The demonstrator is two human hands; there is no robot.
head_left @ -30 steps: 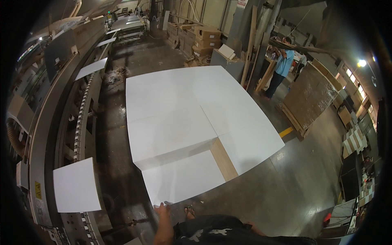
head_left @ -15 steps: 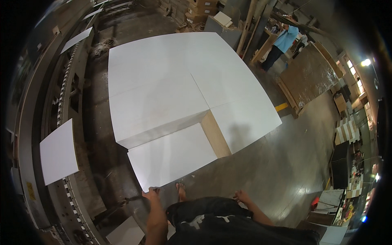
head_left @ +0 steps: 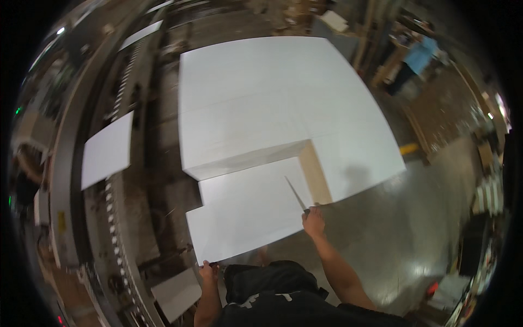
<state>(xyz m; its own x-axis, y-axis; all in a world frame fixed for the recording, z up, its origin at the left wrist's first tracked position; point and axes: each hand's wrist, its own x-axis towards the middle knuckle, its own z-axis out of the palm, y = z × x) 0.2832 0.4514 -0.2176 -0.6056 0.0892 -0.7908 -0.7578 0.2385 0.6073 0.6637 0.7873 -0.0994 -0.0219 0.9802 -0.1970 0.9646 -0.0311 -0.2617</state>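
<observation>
A white rectangular panel (head_left: pixel 245 218) lies across the low front part of a large white stack (head_left: pixel 272 92), shifted toward me and out of line with the white surface (head_left: pixel 231 182) under it. My left hand (head_left: pixel 208 268) is closed on its near left corner, fingers partly hidden. At the near right corner my right hand (head_left: pixel 314 220) grips the panel's edge, fingers curled. A thin dark line along the panel's right edge parts it from the surface below. Past that edge is the stack's bare wood-coloured side (head_left: pixel 316 171).
Along the left runs a long machine bed (head_left: pixel 98 103) with another white panel (head_left: pixel 109 150) on it. A white sheet (head_left: pixel 177 294) lies low at the left. At the far right a person in a blue shirt (head_left: pixel 419 54) stands near a brown board stack (head_left: pixel 447 103).
My right hand has come up from beside my body to the panel's near right corner. The panel has slid nearer and left off the stack, baring white beneath. The whole view has swung.
</observation>
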